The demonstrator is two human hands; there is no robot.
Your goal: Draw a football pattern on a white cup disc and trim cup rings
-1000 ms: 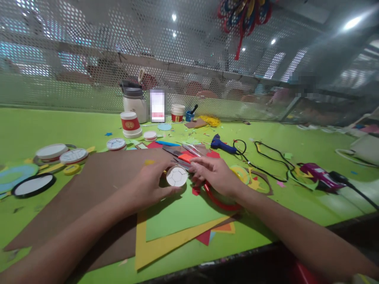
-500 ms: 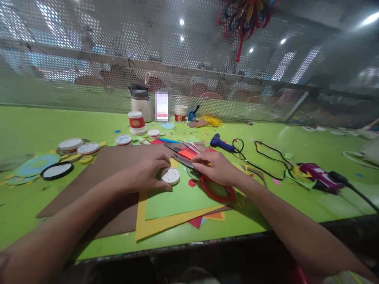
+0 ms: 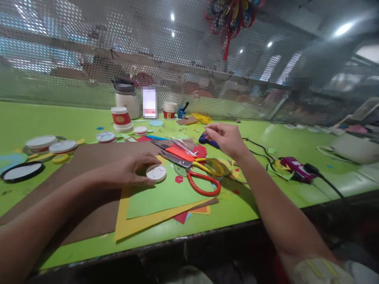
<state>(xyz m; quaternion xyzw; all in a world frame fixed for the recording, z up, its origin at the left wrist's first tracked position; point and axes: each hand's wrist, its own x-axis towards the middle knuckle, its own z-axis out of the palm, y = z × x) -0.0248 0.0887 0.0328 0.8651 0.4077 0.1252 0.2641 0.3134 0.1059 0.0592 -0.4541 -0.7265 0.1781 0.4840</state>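
A small white disc with dark lines drawn on it (image 3: 156, 173) rests on the green paper (image 3: 166, 199). My left hand (image 3: 134, 169) curls round its left side, thumb and fingers against the rim. Above the blue glue gun (image 3: 208, 140), partly hidden by it, my right hand (image 3: 226, 138) is raised with fingers curled and pressed together; anything between them is hidden. Red-handled scissors (image 3: 204, 184) lie between the hands. Yellow-handled scissors (image 3: 213, 167) and an orange cutter knife (image 3: 180, 153) are just beyond them.
Brown card (image 3: 94, 161) spreads under my left arm. White discs (image 3: 63, 146), a black-rimmed disc (image 3: 23, 172) and a yellow tape roll (image 3: 60, 159) lie at the left. A red-and-white cup (image 3: 121, 119) and a jug (image 3: 127, 98) stand behind. A purple plugged device (image 3: 297, 168) lies right.
My right hand has left the scissors and moved up and away, over the glue gun. My left hand stays at the white disc. The view has turned slightly right.
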